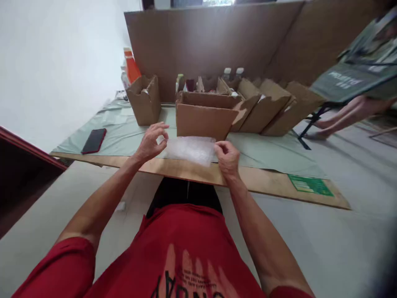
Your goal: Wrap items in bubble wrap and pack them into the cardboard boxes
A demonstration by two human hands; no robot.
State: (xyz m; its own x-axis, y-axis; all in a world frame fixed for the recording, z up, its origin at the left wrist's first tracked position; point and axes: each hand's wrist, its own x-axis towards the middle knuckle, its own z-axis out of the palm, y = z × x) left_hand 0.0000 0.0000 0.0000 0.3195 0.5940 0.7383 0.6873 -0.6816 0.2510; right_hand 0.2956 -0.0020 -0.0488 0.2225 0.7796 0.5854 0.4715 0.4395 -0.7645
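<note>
A translucent sheet of bubble wrap [192, 150], slightly blurred, spans the gap between my two hands over the front edge of the table. My right hand [228, 158] is closed, thumb and forefinger pinching its right edge. At the sheet's left edge, my left hand [152, 142] curls thumb and forefinger into a ring that meets the wrap, the other fingers extended. Directly behind the wrap stands an open-topped brown cardboard box [204, 122] with a low front.
Several cut cardboard bins [248, 103] stand along the back, some holding bottles. A separate bin [144, 101] sits left, near an orange bottle [132, 68]. A phone [94, 141] lies left; a green packet [310, 185] lies right. Another person's legs [344, 114] show beside a chair.
</note>
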